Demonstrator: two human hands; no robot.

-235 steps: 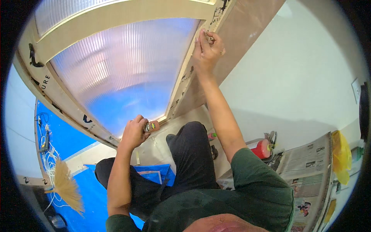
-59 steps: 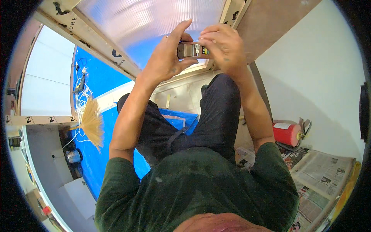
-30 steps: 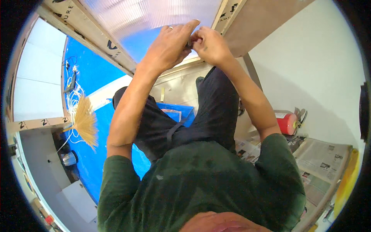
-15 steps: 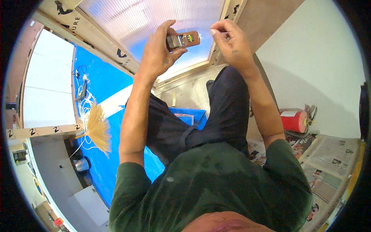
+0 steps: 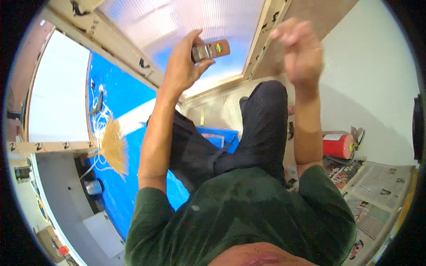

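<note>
My left hand (image 5: 183,59) holds a small wooden hand plane (image 5: 220,48), gripping it near its metal blade end. Thumb and fingers wrap its sides, and the brown body with a yellow and black label sticks out to the right. To the right and apart from the plane, my right hand (image 5: 301,55) is raised, its fingers bent but smeared by motion. Whether anything is between them does not show. Behind the plane stands a translucent ribbed panel (image 5: 177,20) in a wooden frame (image 5: 257,40).
A straw hand broom (image 5: 113,148) and a white cord (image 5: 103,116) lie on the blue sheet (image 5: 117,84) at left. A red fire extinguisher (image 5: 338,146) lies at right beside newspapers (image 5: 377,190). My knee (image 5: 270,95) is below the panel frame.
My right hand has moved away from the plane, to the right, and now blurs. The plane stays in my left hand, with the pale bit at its tip no longer seen.
</note>
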